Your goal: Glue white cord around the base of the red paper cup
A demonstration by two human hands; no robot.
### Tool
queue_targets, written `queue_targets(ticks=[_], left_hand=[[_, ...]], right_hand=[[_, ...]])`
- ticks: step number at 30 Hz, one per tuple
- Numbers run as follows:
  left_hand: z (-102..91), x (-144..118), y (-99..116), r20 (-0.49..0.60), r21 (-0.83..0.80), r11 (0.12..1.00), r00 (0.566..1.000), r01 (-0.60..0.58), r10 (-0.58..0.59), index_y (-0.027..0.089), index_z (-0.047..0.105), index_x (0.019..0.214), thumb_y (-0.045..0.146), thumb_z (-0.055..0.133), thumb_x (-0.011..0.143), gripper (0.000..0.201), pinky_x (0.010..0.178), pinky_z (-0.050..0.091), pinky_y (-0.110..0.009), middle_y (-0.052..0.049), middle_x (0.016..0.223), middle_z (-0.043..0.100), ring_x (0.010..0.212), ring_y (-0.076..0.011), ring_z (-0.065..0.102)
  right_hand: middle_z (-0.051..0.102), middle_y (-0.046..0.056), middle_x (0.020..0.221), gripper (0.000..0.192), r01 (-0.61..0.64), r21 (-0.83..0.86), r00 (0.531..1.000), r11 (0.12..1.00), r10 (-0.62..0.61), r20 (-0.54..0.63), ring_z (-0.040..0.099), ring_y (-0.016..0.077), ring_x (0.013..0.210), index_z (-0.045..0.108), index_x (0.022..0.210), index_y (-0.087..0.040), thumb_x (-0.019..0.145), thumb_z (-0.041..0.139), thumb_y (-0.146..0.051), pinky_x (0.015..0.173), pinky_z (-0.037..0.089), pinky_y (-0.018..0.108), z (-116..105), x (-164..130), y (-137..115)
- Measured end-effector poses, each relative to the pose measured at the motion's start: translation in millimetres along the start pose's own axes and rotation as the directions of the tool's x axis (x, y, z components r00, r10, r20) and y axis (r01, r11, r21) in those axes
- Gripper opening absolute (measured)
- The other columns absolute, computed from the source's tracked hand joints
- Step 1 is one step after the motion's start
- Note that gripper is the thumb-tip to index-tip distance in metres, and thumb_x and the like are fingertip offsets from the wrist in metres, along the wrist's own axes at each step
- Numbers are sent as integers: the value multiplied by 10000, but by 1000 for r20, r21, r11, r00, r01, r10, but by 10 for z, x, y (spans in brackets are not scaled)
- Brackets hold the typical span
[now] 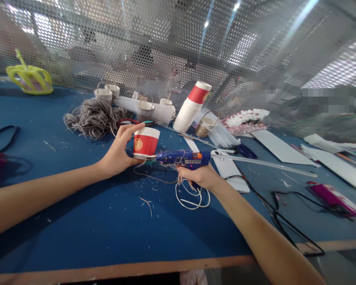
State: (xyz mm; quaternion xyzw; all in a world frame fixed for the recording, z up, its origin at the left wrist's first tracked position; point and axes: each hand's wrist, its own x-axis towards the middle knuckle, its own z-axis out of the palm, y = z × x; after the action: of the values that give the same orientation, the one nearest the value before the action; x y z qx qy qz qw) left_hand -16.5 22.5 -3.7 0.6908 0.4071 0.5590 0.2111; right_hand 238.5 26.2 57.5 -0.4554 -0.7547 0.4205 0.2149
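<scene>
One glue gun, two hands.

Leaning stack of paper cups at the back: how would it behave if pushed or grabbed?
The stack of paper cups already leans at a slant, so a push would probably topple it, and it may then roll. It looks like thin paper, so likely light for its size and easy to crush. The nested cups could slide apart if only the top red cup is grabbed.

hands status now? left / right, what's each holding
Left hand: closed around the red paper cup.
Right hand: closed on the blue glue gun, nozzle at the cup's base.
</scene>
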Motion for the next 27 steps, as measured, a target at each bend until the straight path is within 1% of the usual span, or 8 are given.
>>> queue_targets(ticks=[7, 10, 13, 17, 19, 23, 27], left_hand=[[2, 6, 24, 3, 2, 1000, 1000, 26, -26, 331, 501, 1360, 168, 837, 570, 874, 1060, 483, -560, -70, 1314, 463, 1283, -330, 485], [4, 4, 18, 2, -2, 1000, 1000, 25, -25, 330, 504, 1358, 163, 833, 571, 870, 1070, 468, -574, -72, 1315, 467, 1289, -334, 479], [7, 3, 11, -2, -32, 999, 999, 40, -40, 337, 507, 1357, 159, 835, 558, 882, 1093, 440, -589, -69, 1329, 466, 1297, -341, 474], [15, 2, 5, 1, -85, 993, 997, 83, -83, 341, 504, 1353, 140, 830, 538, 900, 1117, 402, -612, -73, 1351, 459, 1314, -354, 464], [21, 1, -2, 0, -107, 990, 996, 93, -93, 341, 503, 1344, 136, 829, 531, 899, 1122, 389, -626, -74, 1359, 461, 1318, -357, 461], [30, 1, -26, 0, -133, 986, 995, 97, -98, 337, 494, 1338, 128, 830, 527, 902, 1135, 380, -616, -75, 1364, 472, 1310, -341, 471], [21, 2, -42, 13, -142, 985, 995, 101, -100, 330, 482, 1337, 108, 817, 530, 902, 1144, 390, -590, -74, 1359, 483, 1302, -324, 488]], right_hand=[[526, -39, 445, 152, -18, 0, 1000, 1000, 18, -8, 425, 87, 344, 526, 568, -222, 685, 595, -288, 361, 351, 239, 1, -4, -4], [523, -39, 453, 142, -6, -4, 1000, 1000, 6, -14, 429, 88, 360, 522, 565, -222, 679, 590, -270, 368, 352, 237, 0, -3, -3], [520, -42, 457, 146, 10, 6, 1000, 1000, -10, -11, 428, 88, 371, 507, 555, -223, 670, 591, -256, 369, 349, 235, -3, -3, -11], [507, -49, 444, 156, -31, 7, 1000, 1000, 31, 0, 425, 86, 356, 492, 546, -226, 664, 585, -267, 365, 352, 237, -8, -5, -29], [500, -53, 441, 157, -24, 1, 1000, 1000, 24, 0, 420, 84, 354, 486, 544, -227, 662, 580, -271, 363, 346, 234, -11, -4, -31], [502, -53, 449, 165, 29, 4, 1000, 1000, -29, 2, 416, 82, 370, 478, 543, -227, 667, 575, -273, 366, 330, 231, -13, -3, -26], [494, -54, 433, 178, 22, -10, 1000, 1000, -22, -6, 413, 81, 358, 464, 530, -228, 663, 574, -270, 368, 335, 237, -14, -9, -36]])
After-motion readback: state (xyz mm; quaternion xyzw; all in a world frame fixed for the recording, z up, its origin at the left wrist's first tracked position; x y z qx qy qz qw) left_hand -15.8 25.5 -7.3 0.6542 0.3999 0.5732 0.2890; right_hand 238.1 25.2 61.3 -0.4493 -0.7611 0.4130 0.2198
